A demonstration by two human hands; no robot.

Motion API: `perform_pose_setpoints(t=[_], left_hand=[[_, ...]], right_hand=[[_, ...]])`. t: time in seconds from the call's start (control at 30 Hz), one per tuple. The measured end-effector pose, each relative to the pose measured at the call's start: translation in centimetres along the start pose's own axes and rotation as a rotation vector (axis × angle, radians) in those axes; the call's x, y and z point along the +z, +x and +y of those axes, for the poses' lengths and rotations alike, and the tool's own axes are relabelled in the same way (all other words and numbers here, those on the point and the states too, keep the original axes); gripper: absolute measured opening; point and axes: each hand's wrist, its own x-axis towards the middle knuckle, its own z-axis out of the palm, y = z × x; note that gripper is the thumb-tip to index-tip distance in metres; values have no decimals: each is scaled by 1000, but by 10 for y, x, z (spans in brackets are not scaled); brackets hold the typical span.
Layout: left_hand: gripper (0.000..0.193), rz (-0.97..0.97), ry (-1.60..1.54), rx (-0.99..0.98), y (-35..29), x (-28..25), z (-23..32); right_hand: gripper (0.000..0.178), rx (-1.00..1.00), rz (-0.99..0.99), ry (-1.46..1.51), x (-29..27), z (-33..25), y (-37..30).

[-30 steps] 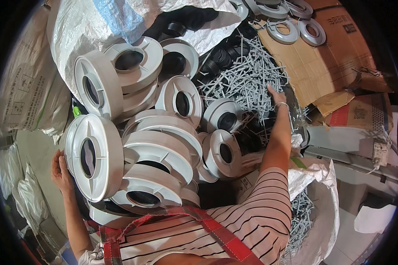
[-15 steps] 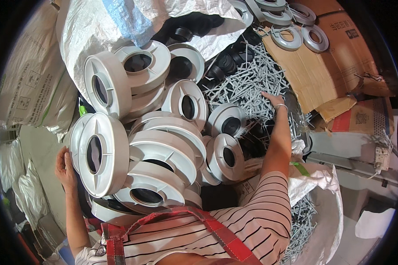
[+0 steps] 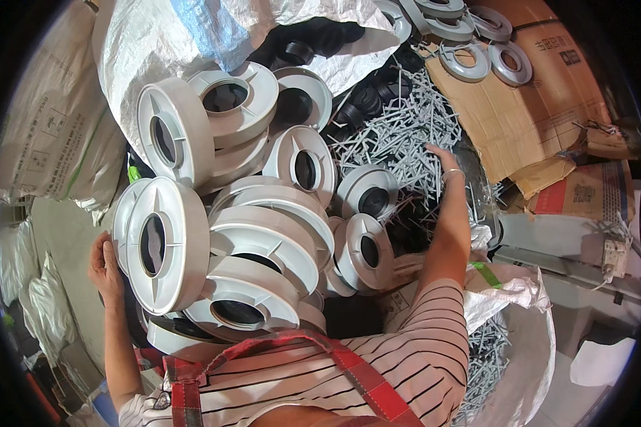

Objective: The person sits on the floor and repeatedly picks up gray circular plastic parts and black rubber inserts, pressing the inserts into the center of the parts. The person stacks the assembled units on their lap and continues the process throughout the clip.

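At the left, my left hand (image 3: 105, 272) is beside the rim of a white round plastic part (image 3: 186, 245) with a dark centre opening. Its fingers point up and look loosely stretched, with nothing visible in them. My right hand (image 3: 445, 159) lies at the right edge of a heap of short grey plastic rods (image 3: 406, 135), fingers stretched towards the rods. I see no rod clearly gripped there. Several more white round parts (image 3: 263, 235) are piled between my arms, some tilted and leaning on each other. Dark ribbed round pieces (image 3: 363, 102) show beside the rods.
A white woven sack (image 3: 146, 43) spreads at the far left. Flattened cardboard (image 3: 488, 121) lies at the right, with grey rings (image 3: 509, 64) on its far part. An open sack (image 3: 541, 334) with more rods stands near my right elbow. A power socket (image 3: 615, 256) is further right.
The whole view has shifted very slightly. Both hands stay in nearly the same places, the left beside the white part and the right at the rods.
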Motion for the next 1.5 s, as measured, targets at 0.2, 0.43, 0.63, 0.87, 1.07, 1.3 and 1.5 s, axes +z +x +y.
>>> perform_pose_setpoints(t=[0.2, 0.43, 0.63, 0.87, 1.07, 1.3, 1.5], left_hand=[[39, 16, 3, -29, -4, 5, 2], [41, 16, 50, -31, -5, -1, 2], [41, 23, 21, -38, -4, 2, -3], [40, 11, 21, -26, -3, -2, -5], [40, 3, 4, -26, -3, 0, -1], [37, -9, -38, -9, -3, 1, -5], [36, -1, -23, -4, -3, 3, 5]], right_hand=[[61, 62, 57, 329, 7, -11, -43], [110, 72, 216, 91, 42, -28, -48], [118, -189, 75, 14, 5, 12, 10], [118, -71, 102, -130, 34, -43, -32], [51, -140, 126, 254, 43, -32, -53], [39, -58, -29, 532, 54, -42, -64], [40, -59, -63, 442, 53, -45, -53]])
